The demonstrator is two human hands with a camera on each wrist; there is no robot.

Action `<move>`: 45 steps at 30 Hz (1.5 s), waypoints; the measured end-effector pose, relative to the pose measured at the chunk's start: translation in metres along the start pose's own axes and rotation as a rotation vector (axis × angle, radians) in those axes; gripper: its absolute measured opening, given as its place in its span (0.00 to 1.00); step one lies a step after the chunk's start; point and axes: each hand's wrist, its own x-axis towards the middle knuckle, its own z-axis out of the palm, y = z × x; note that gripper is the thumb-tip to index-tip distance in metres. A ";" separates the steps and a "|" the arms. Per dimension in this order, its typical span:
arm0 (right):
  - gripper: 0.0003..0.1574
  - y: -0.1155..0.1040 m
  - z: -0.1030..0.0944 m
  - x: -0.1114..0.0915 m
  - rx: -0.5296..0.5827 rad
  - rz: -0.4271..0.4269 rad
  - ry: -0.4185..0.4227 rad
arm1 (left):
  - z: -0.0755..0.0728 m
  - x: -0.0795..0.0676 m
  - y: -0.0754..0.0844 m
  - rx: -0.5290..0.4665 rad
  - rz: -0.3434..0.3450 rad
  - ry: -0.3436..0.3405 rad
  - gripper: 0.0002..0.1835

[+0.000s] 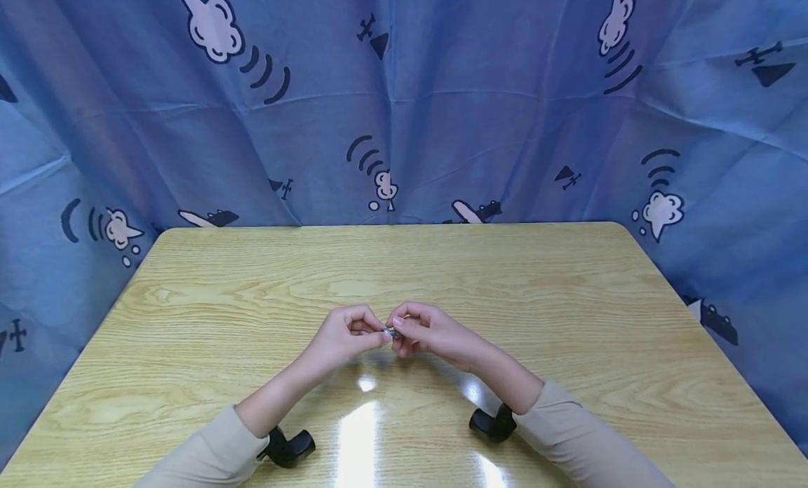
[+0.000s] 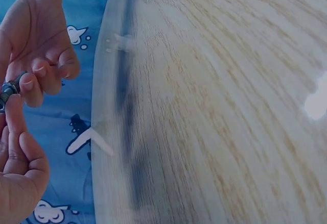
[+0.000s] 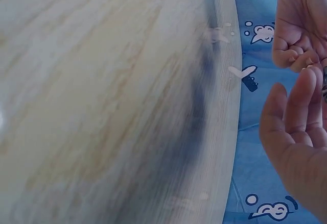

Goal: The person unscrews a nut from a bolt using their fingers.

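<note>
Over the middle of the table, a small dark metal bolt (image 1: pixel 391 331) is held between both hands. In the left wrist view this bolt (image 2: pixel 10 88) shows ring-like parts around its shaft, perhaps a nut or washers. My left hand (image 1: pixel 344 336) pinches one end between thumb and forefinger. From the other side, my right hand (image 1: pixel 435 332) grips the opposite end with its fingertips, its other fingers loosely curled. The fingertips cover much of the bolt. In the right wrist view only a sliver of it appears at the edge.
A wood-grain table (image 1: pixel 252 292) with a glossy surface lies beneath the hands. Black wrist-camera mounts (image 1: pixel 290 449) sit at the sleeves, low over the table. A blue patterned curtain (image 1: pixel 442 137) hangs behind the far edge and along both sides.
</note>
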 end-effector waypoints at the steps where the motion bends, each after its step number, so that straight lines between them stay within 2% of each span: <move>1: 0.17 0.000 0.000 0.000 -0.004 0.000 -0.001 | 0.000 0.000 0.000 0.001 0.000 0.001 0.07; 5: 0.13 0.001 -0.001 -0.001 -0.020 -0.022 0.003 | 0.000 0.000 0.000 0.000 0.000 0.004 0.07; 8: 0.17 0.002 -0.002 -0.001 -0.047 -0.055 0.012 | 0.000 -0.001 0.000 0.000 -0.006 0.009 0.07; 15: 0.19 0.000 0.000 -0.001 -0.036 -0.015 0.066 | 0.001 -0.001 0.001 -0.009 -0.009 0.006 0.08; 20: 0.17 0.000 -0.002 -0.002 -0.028 -0.049 0.088 | 0.002 -0.001 0.000 -0.018 -0.006 0.000 0.08; 24: 0.20 0.000 -0.002 -0.003 -0.056 -0.081 0.085 | 0.002 -0.002 -0.001 -0.032 -0.020 0.017 0.07; 30: 0.17 0.002 0.002 -0.001 -0.115 -0.049 0.043 | 0.002 -0.001 -0.001 -0.046 -0.007 0.002 0.08; 34: 0.12 0.003 0.002 -0.001 -0.098 -0.083 0.056 | 0.003 -0.001 0.000 -0.048 -0.010 0.000 0.08; 37: 0.15 0.003 0.001 -0.001 -0.094 -0.105 0.067 | 0.003 -0.001 0.000 -0.043 -0.021 0.007 0.07; 40: 0.18 0.002 0.001 -0.002 -0.084 -0.091 0.075 | 0.003 -0.001 0.001 -0.040 -0.037 0.018 0.06; 45: 0.18 0.003 0.000 -0.001 -0.050 -0.057 0.064 | 0.003 -0.001 0.003 -0.037 -0.033 0.023 0.06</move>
